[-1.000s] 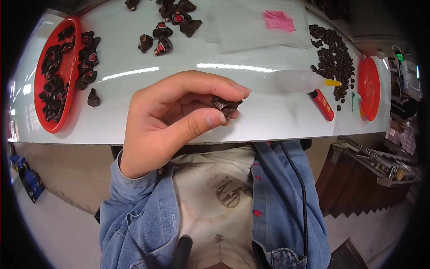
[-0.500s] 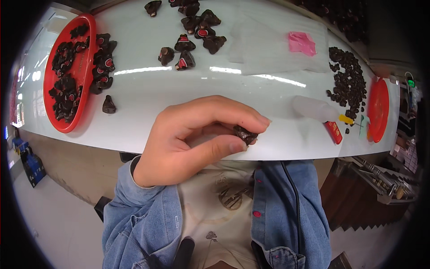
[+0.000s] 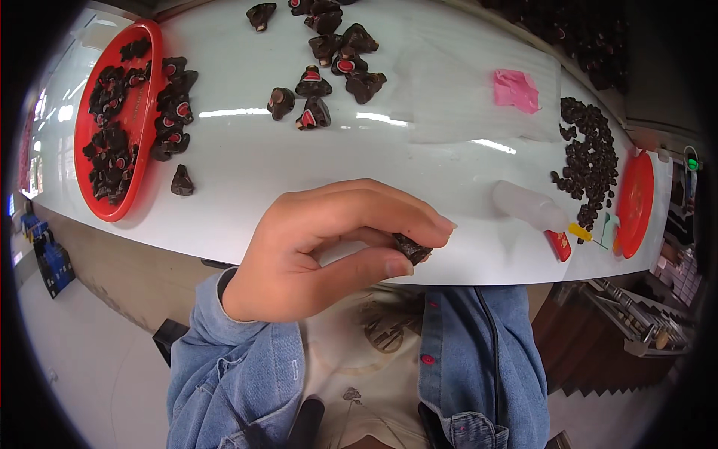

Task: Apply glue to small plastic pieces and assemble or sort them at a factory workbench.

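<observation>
Above the near edge of the white table, my left hand [image 3: 329, 251] is closed in a pinch. Between its thumb and fingertips sits a small dark brown lumpy piece [image 3: 413, 248], partly covered by the fingers. My right hand is out of view; only its denim sleeve [image 3: 482, 374] shows. Beyond the left hand lie several larger dark brown pieces [image 3: 313, 82], some with a red patch. One dark piece [image 3: 182, 180] lies alone at the left. A translucent squeeze bottle [image 3: 531, 206] with a yellow tip and thin needle lies to the right.
At the left, a red oval tray [image 3: 142, 112] holds several dark pieces, with more beside its rim. On the right are a heap of small dark pieces [image 3: 587, 157], a red packet [image 3: 558, 245] and a red dish [image 3: 636, 206]. A pink scrap [image 3: 516, 91] lies on a white foam sheet [image 3: 449, 97].
The view has shifted slightly, so the table and hand appear lower. My left hand keeps its pinch on the small dark piece, which looks slightly turned.
</observation>
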Available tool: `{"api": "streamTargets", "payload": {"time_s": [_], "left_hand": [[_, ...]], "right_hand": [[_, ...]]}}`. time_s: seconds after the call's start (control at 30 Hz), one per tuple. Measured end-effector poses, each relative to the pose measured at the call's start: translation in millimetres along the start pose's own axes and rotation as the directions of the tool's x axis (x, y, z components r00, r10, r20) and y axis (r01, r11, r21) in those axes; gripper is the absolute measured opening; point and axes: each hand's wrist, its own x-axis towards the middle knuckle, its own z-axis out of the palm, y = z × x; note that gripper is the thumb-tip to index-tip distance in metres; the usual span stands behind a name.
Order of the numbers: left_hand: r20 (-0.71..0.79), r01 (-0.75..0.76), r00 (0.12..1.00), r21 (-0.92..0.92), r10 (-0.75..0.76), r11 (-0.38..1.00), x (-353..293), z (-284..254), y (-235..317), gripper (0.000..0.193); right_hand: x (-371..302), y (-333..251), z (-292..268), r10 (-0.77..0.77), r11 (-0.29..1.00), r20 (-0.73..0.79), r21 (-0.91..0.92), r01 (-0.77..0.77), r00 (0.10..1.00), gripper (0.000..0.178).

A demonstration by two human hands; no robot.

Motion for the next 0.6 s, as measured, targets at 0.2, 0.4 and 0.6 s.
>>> {"api": "streamTargets", "payload": {"time_s": [0.2,0.4,0.6], "left_hand": [[0.008,-0.018,1.0,0.021,0.018,1.0,-1,-1,-1,0.019],[-0.006,-0.018,1.0,0.017,0.018,1.0,-1,0,-1,0.018],[-0.002,-0.036,0.999,0.024,0.036,0.999,-1,-1,-3,0.018]], "right_hand": [[-19,10,-25,0.054,0.998,-0.014,-0.017,-0.054,0.998,0.015],[-15,12,-36,0.117,0.992,-0.044,-0.051,-0.119,0.992,0.015],[-21,18,-48,0.186,0.978,-0.084,-0.077,-0.192,0.979,0.014]]}}
